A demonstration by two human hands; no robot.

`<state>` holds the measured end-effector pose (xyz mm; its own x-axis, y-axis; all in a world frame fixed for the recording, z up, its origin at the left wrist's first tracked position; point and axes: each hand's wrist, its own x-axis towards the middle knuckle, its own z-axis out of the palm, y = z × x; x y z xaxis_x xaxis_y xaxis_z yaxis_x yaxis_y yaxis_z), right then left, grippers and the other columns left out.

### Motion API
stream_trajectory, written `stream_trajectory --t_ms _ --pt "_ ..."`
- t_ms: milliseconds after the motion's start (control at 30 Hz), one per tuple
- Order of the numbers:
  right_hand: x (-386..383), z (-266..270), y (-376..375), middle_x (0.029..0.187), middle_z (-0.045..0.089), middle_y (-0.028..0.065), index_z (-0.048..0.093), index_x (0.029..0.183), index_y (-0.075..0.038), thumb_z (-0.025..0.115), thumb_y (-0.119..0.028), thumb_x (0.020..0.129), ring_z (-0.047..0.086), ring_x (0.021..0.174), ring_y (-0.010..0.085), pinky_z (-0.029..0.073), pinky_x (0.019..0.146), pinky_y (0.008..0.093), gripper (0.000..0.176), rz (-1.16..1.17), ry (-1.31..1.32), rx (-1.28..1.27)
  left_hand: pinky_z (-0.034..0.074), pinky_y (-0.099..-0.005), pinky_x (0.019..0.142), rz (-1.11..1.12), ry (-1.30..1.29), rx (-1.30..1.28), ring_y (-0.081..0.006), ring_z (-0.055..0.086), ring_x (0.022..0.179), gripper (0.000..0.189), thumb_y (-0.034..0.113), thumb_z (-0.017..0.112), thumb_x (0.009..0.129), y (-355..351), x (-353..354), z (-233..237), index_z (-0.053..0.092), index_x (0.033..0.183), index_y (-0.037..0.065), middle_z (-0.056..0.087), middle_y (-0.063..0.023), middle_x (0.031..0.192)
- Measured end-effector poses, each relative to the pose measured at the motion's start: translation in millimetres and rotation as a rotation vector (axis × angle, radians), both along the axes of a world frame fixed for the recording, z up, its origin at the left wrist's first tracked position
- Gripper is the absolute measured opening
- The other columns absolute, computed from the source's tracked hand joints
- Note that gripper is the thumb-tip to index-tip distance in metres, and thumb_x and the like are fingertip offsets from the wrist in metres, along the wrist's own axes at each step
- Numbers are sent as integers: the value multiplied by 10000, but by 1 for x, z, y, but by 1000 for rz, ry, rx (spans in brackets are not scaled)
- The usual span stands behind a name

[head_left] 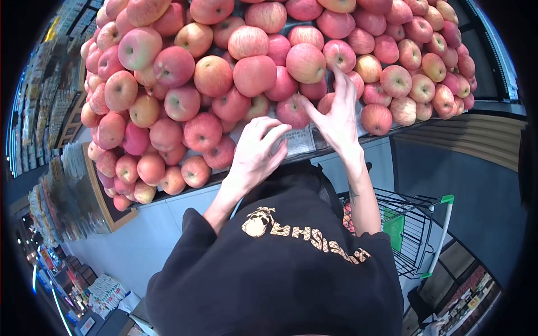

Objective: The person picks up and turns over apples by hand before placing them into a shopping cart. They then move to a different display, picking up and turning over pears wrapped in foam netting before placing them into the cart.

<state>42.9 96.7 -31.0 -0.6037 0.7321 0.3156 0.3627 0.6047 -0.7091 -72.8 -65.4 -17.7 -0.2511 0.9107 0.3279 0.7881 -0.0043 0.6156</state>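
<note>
Left hand sits loosely curled on the shelf edge, right hand is splayed flat against the apples just above it. Shopping cart is below the right one.

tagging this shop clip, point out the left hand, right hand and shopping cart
left hand (255,154): head view, back of the hand
right hand (336,120): head view, back of the hand
shopping cart (441,232): head view, its white handle bar

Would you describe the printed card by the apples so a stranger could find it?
Start at the heap of apples. Along its front edge, between the left hand and right hand, lies the printed card, the only flat, pale thing among round red fruit.
</note>
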Motion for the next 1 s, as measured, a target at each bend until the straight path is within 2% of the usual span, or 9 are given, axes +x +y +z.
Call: stream_trajectory --t_ms 133,167,200,300,433,533,600,667,1000 --pt "34 -8 -17 1294 386 213 330 1397 -45 772 -228 735 369 1236 366 313 1059 447 817 -49 -22 -88 408 -407 929 101 143 -419 -312 495 1080 610 104 779 641 -42 1 1 521 1193 82 496 -136 1145" --pt "39 -9 -21 1249 430 176 393 1356 -47 764 -201 745 447 1143 307 392 966 399 732 -88 -15 -26 393 -415 946 100 123 -518 -322 480 1108 729 133 808 598 -50 -2 -4 474 1245 98 477 -145 1177" --pt "45 -10 -25 1249 430 176 393 1356 -47 764 -201 745 447 1143 307 392 966 399 732 -87 -18 -27 393 -415 946 101 121 -520 -322 480 1108 729 133 808 598 -53 -5 -8 474 1245 98 477 -145 1177" --pt "63 -19 -34 1042 544 91 542 1216 -52 757 -158 743 521 830 181 424 676 291 531 -155 20 -220 411 -424 906 66 114 -522 -330 490 1072 765 136 820 561 -50 -9 -13 477 1243 102 484 -142 1156" --pt "84 -31 -30 899 615 47 581 1140 -39 735 -80 764 540 747 123 434 648 244 409 -297 190 -303 421 -426 876 22 87 -607 -323 497 1030 756 103 812 540 -43 -14 -7 508 1231 117 489 -128 1105" --pt "103 -27 2 933 571 75 556 1164 -41 761 -137 748 546 808 164 439 685 272 474 -541 109 -40 422 -426 887 -6 98 -681 -329 492 1056 721 104 792 557 -35 -13 -7 520 1225 119 486 -128 1128" --pt "109 -24 18 1120 463 160 466 1272 -48 784 -212 729 497 1037 313 442 877 408 650 -527 -46 63 420 -429 901 -30 75 -672 -337 488 1066 716 116 787 566 -28 -9 -6 516 1229 114 484 -135 1133" --pt "110 -29 23 1168 421 186 443 1299 -59 799 -253 704 466 1080 367 404 949 462 719 -515 -155 80 418 -432 915 -48 61 -665 -344 483 1075 712 128 782 574 -24 -8 -6 513 1233 109 483 -141 1138" --pt "108 -59 24 1205 443 140 483 1262 -105 829 -248 590 493 1083 343 407 913 457 769 -540 -142 80 411 -442 909 -37 71 -510 -355 490 1050 701 126 730 565 -15 -1 -18 506 1228 89 493 -166 1122"
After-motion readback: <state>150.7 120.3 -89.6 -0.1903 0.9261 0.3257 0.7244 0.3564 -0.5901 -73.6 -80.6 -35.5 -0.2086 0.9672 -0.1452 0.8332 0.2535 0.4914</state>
